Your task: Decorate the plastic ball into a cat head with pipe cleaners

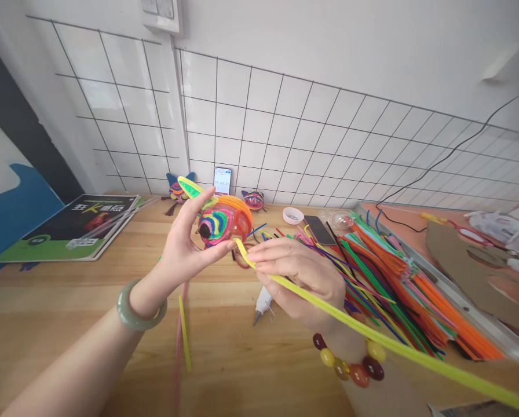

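Near edge: jade bangle (140, 308) on my left wrist, beaded bracelet (350, 362) on my right.

Right hand (300, 275): closed, thumb and fingers pinching a long yellow-green pipe cleaner (416, 349). Its free length runs low and right past the bracelet and out of frame. Its far tip touches the figure's underside.

Left hand (185, 243): gripping the pipe-cleaner figure (222, 223), thumb below, fingers behind. The figure is held up above the wooden table (68, 301), centre of view. Rainbow-striped body, orange coil on top, yellow-green ear at upper left.

On the table under the hands: a white nozzle-tipped tool (262, 302), can't tell what kind. Left of it, loose yellow and pink stems (183, 333).

Right of my right hand: big mixed pile of pipe cleaners (407, 284), orange, green, blue, pink. Cardboard cut-out (472, 266) beyond that.

Mid-table: dark phone (319, 230) lying flat, small white dish (293, 215) just beside it. Book (75, 226) far left.

Back row, against the wire grid (285, 133) on the wall: second phone (222, 180) upright with screen lit, and one finished figure on each side of it (178, 190) (253, 200).
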Demonstrator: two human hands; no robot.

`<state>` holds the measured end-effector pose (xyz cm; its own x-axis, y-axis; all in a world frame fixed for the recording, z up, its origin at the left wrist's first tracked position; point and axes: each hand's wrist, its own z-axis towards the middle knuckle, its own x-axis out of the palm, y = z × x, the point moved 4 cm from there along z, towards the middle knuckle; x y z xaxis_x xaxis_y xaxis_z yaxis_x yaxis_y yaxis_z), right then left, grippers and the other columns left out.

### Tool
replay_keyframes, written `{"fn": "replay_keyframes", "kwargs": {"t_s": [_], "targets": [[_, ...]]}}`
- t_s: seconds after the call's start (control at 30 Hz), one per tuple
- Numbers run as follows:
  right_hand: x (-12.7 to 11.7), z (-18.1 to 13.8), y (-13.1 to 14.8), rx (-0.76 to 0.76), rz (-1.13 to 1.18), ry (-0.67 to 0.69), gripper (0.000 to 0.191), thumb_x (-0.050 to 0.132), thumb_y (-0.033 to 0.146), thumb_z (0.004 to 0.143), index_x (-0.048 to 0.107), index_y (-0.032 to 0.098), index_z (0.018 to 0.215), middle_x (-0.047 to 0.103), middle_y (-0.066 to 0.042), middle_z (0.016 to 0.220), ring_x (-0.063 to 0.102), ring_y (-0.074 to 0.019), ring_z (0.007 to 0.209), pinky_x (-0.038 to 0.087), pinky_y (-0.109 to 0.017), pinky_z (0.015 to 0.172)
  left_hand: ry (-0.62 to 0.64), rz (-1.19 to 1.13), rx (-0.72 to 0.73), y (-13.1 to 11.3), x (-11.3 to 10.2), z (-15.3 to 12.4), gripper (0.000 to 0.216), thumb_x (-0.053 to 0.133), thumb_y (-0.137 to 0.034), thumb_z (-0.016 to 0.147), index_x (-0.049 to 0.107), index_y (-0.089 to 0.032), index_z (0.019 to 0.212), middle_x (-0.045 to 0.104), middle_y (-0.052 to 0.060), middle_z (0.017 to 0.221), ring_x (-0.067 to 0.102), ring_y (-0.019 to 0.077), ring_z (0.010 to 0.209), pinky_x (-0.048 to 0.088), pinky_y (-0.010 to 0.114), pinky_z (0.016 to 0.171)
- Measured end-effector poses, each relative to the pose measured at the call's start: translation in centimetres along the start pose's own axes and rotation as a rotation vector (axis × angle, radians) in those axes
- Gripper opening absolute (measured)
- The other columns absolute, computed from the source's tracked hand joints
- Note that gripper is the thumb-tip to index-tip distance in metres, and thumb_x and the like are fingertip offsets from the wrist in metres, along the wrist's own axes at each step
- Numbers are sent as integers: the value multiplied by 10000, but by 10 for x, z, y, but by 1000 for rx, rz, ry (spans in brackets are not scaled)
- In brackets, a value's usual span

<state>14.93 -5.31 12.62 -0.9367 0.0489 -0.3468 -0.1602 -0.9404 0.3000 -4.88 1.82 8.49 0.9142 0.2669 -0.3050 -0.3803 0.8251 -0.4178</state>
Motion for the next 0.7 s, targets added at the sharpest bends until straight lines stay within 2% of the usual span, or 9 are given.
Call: {"fn": "replay_keyframes", "kwargs": {"t_s": [0.1,0.17,0.27,0.33,0.4,0.47,0.6,0.67,0.7], "targets": [[-2,-2,0,-39,-30,83,305,638,40,864,699,229,1095,791,-75,1026,743,-208,1009,621,-384,884,3,48,47,4,-2,0,872,808,-457,768,383,-314,1516,523,121,1482,508,335,1350,419,513,1120],[-7,-3,-2,16,-86,153,361,610,52,894,675,246,1191,772,-62,1126,717,-194,1089,596,-372,948,4,70,67,7,-6,1,878,812,-456,764,380,-322,1518,532,115,1470,509,332,1343,406,519,1126],[-21,-5,-13,298,-137,151,351,554,97,940,657,252,1236,748,-45,1193,712,-174,1094,586,-332,950,32,125,85,9,-10,5,875,806,-458,769,374,-325,1519,552,105,1434,531,316,1294,430,504,1098],[-27,-9,-25,532,-81,103,240,582,207,952,683,232,1168,770,-48,1099,738,-176,992,603,-312,862,91,187,83,7,-10,7,871,803,-464,768,378,-321,1515,567,107,1384,549,310,1235,471,489,1041],[-23,-14,-37,740,17,134,216,623,359,939,706,208,1069,775,-52,988,740,-180,875,599,-296,754,172,239,85,3,-6,7,868,794,-466,773,374,-317,1518,572,114,1327,549,311,1189,488,486,998],[-12,-20,-45,879,97,223,290,647,466,908,715,195,983,761,-46,905,715,-172,779,563,-276,660,260,271,110,-4,1,6,851,772,-458,796,362,-312,1527,577,115,1249,545,311,1153,461,511,1012],[8,-22,-49,925,121,374,245,680,439,875,746,204,887,728,-20,811,649,-155,723,488,-269,618,374,310,199,-15,15,2,846,725,-427,836,301,-313,1560,565,100,1126,550,305,1092,368,587,1073],[5,-21,-49,928,167,370,206,692,399,862,758,205,843,717,-16,784,624,-146,702,477,-278,627,402,303,196,-15,20,1,881,721,-423,839,252,-314,1578,559,110,1154,547,310,1108,356,593,1077],[-2,-19,-49,928,223,318,201,706,396,850,754,206,806,707,-11,761,611,-139,682,476,-282,628,408,297,184,-13,21,1,898,722,-427,838,235,-313,1584,559,114,1168,548,311,1112,357,588,1077]]}}
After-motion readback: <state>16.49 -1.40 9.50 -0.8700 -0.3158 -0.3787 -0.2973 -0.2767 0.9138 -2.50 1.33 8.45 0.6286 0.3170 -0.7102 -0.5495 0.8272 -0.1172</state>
